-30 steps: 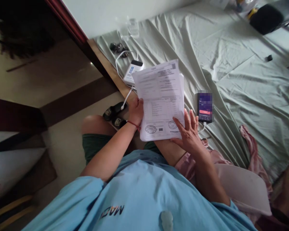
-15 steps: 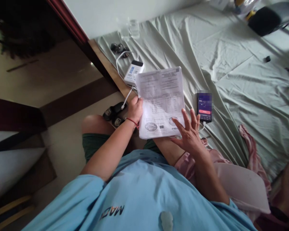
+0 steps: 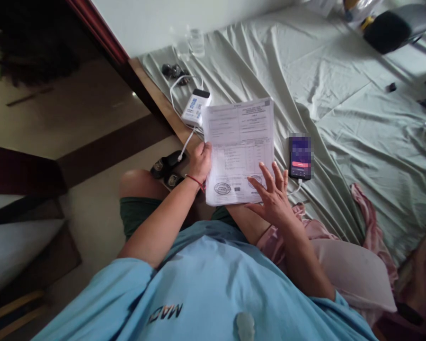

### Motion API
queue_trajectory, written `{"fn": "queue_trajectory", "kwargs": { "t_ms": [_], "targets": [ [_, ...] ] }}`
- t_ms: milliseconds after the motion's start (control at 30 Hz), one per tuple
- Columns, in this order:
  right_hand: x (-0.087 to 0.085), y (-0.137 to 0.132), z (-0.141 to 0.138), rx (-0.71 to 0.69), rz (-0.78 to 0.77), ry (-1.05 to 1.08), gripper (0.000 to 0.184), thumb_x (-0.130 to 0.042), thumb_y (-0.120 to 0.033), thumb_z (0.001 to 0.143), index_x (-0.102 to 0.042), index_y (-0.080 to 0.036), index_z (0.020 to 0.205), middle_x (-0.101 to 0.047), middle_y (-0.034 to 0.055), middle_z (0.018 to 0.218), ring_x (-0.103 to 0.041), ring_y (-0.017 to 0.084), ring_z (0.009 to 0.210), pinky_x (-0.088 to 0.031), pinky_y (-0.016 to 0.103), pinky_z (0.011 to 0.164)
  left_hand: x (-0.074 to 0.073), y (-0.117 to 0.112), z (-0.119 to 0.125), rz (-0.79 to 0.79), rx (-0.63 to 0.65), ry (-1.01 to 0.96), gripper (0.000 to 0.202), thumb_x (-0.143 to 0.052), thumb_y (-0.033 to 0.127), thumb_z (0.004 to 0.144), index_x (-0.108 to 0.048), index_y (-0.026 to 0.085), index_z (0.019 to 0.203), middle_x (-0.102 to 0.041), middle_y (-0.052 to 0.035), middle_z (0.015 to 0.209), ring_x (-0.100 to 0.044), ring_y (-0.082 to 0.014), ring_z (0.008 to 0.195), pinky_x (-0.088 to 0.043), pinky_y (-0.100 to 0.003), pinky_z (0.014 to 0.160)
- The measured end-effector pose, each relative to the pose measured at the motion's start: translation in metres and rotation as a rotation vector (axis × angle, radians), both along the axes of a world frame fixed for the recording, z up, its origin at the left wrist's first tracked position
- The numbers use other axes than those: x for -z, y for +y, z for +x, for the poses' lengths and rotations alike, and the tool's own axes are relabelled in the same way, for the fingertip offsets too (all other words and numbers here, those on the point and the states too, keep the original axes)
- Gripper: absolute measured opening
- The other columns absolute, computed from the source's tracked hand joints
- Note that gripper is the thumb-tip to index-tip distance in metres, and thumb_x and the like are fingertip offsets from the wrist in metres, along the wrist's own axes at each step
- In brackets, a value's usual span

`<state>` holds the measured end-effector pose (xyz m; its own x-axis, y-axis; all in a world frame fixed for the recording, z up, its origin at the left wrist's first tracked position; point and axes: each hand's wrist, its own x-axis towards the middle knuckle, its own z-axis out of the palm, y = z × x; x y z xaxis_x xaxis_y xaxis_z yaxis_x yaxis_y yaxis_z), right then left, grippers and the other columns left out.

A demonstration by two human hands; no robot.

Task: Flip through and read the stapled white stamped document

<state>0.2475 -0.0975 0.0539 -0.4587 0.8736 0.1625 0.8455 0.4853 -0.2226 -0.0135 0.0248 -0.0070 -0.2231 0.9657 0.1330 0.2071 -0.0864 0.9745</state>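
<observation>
A stack of printed papers (image 3: 230, 139), with tables of text and two round stamps near its lower edge, is held above my lap. My left hand (image 3: 200, 161), a red cord on its wrist, grips the left edge, its fingers hidden behind the sheets. Fingers spread, my right hand (image 3: 272, 192) lies over the lower right corner; whether it touches the page I cannot tell. Just right of that hand, a phone (image 3: 300, 158) with a lit, partly blurred screen rests on the green sheet (image 3: 326, 156), a white cable plugged into it.
A white power bank (image 3: 196, 108) with a cable lies behind the papers, near dark sunglasses (image 3: 175, 72) and clear glasses (image 3: 196, 43). Black sandals (image 3: 166, 168) are on the floor. A pale cap (image 3: 351, 270) and pink cloth (image 3: 364, 208) lie to the right, a black case (image 3: 394, 28) farther back.
The papers have turned slightly and shifted a little right. My right hand has moved slightly left, farther over the page's lower corner. My left hand keeps its grip.
</observation>
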Motion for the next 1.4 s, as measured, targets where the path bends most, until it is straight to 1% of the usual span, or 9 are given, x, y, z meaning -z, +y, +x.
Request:
{"fn": "queue_trajectory", "kwargs": {
  "t_ms": [167,300,400,500,667,933,1033,1200,1400],
  "targets": [
    [0.002,0.000,-0.003,0.010,0.005,0.019,0.062,-0.070,-0.047,0.087,-0.051,-0.030,0.143,-0.022,0.0094,0.170,0.000,0.037,0.160,-0.006,0.072,0.123,0.001,0.000,-0.001,0.011,0.014,0.034,0.050,-0.055,0.064,0.095,-0.058,0.019,0.075,-0.057,-0.0059,0.073,-0.052,-0.0189,0.071,-0.038,-0.032,0.066],
    [0.005,0.003,-0.001,0.041,0.029,0.106,0.051,-0.064,-0.052,0.092,-0.056,-0.029,0.137,-0.038,0.0101,0.163,-0.016,0.036,0.157,-0.016,0.068,0.123,-0.004,-0.007,0.000,0.069,0.087,0.054,0.052,-0.051,0.069,0.095,-0.057,0.020,0.077,-0.057,-0.0057,0.076,-0.052,-0.0194,0.074,-0.041,-0.033,0.071],
    [0.011,0.007,0.003,0.168,0.105,0.201,0.039,-0.055,-0.041,0.098,-0.058,-0.025,0.133,-0.051,0.0126,0.151,-0.035,0.032,0.149,-0.031,0.060,0.119,-0.011,-0.014,0.000,0.089,0.139,0.096,0.056,-0.045,0.072,0.096,-0.055,0.020,0.079,-0.055,-0.0046,0.074,-0.050,-0.0182,0.071,-0.039,-0.033,0.069],
    [0.019,0.012,0.007,0.312,0.148,0.240,0.038,-0.051,-0.034,0.099,-0.058,-0.021,0.134,-0.058,0.0156,0.140,-0.047,0.032,0.135,-0.042,0.055,0.111,-0.017,-0.019,0.000,0.101,0.138,0.135,0.059,-0.043,0.074,0.096,-0.050,0.020,0.075,-0.048,-0.0021,0.067,-0.044,-0.0162,0.064,-0.034,-0.032,0.061],
    [0.026,0.012,0.009,0.441,0.132,0.201,0.042,-0.053,-0.034,0.097,-0.060,-0.015,0.134,-0.056,0.0205,0.139,-0.045,0.035,0.130,-0.042,0.056,0.108,-0.019,-0.022,0.002,0.103,0.121,0.129,0.061,-0.043,0.076,0.094,-0.045,0.020,0.070,-0.045,-0.0015,0.063,-0.041,-0.0155,0.061,-0.031,-0.032,0.059],
    [0.026,0.009,0.006,0.433,0.146,0.173,0.029,-0.053,-0.032,0.098,-0.070,-0.017,0.115,-0.062,0.0169,0.132,-0.048,0.032,0.122,-0.045,0.051,0.104,-0.018,-0.022,0.003,0.107,0.109,0.197,0.063,-0.039,0.077,0.096,-0.044,0.019,0.070,-0.046,-0.0016,0.062,-0.044,-0.0152,0.060,-0.032,-0.032,0.058],
    [0.027,0.009,0.007,0.441,0.167,0.200,0.025,-0.055,-0.030,0.097,-0.070,-0.019,0.114,-0.064,0.0141,0.130,-0.050,0.031,0.118,-0.046,0.051,0.102,-0.016,-0.022,0.002,0.087,0.114,0.214,0.062,-0.037,0.076,0.097,-0.045,0.019,0.072,-0.047,-0.0014,0.063,-0.045,-0.0152,0.061,-0.033,-0.033,0.059],
    [0.027,0.009,0.006,0.449,0.185,0.248,0.024,-0.056,-0.026,0.096,-0.069,-0.022,0.116,-0.066,0.0137,0.128,-0.050,0.030,0.114,-0.045,0.051,0.100,-0.010,-0.019,0.002,0.100,0.129,0.231,0.061,-0.035,0.075,0.098,-0.054,0.019,0.082,-0.061,-0.0063,0.080,-0.056,-0.0194,0.075,-0.041,-0.035,0.068],
    [0.022,0.011,0.004,0.445,0.227,0.301,0.021,-0.055,-0.029,0.097,-0.067,-0.023,0.113,-0.067,0.0122,0.128,-0.056,0.028,0.111,-0.047,0.050,0.098,-0.007,-0.018,0.002,0.091,0.098,0.335,0.062,-0.030,0.075,0.098,-0.049,0.020,0.078,-0.058,-0.0064,0.073,-0.054,-0.0201,0.070,-0.040,-0.037,0.067]
  ]
}}
